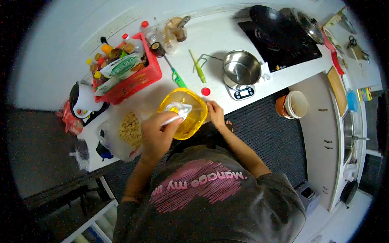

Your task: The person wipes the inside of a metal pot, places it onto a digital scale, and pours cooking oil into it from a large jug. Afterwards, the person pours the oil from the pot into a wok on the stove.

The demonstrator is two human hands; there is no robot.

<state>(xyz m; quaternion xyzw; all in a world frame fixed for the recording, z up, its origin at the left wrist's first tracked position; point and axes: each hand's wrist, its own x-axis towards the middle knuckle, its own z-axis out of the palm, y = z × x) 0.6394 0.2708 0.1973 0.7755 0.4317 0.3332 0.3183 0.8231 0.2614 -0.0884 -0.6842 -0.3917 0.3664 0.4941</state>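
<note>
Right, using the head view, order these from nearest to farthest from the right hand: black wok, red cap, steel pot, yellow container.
From the right hand:
1. Yellow container, at its left.
2. Red cap, just beyond.
3. Steel pot, ahead and right.
4. Black wok, farther back, right.

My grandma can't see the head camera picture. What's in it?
A person's left hand holds a white spoon-like tool over a yellow container, the right hand at its edge. On the white counter are a red basket of bottles and a steel pot on a scale.
</note>
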